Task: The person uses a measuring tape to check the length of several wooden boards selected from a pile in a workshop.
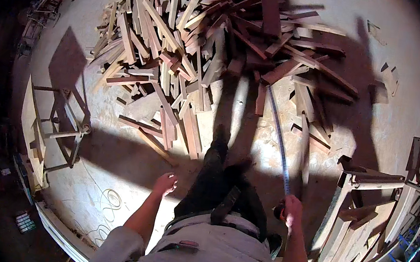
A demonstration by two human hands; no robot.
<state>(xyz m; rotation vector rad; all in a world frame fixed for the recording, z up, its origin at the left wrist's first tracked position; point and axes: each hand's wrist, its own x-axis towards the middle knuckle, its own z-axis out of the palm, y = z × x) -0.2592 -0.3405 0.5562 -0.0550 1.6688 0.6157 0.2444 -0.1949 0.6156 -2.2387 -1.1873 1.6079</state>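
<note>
In my right hand (292, 210) I grip a tape measure (279, 211), its case dark with a bit of orange. Its long, narrow blade (281, 134) runs out ahead to the near edge of a big heap of cut wood pieces (166, 36). A reddish piece of wood (260, 99) lies just left of the blade's far end. My left hand (165, 184) hangs low on the left, fingers curled in and nothing visible in them. It is nearest to the loose sticks (155, 146) at the heap's front and touches none of them.
At left stands a metal-framed stand (65, 134) beside a pale board (33, 130). A wooden frame with planks (362, 212) stands at right. A thin coiled cord (111, 200) lies on the floor at lower left. Strong shadows cross the floor.
</note>
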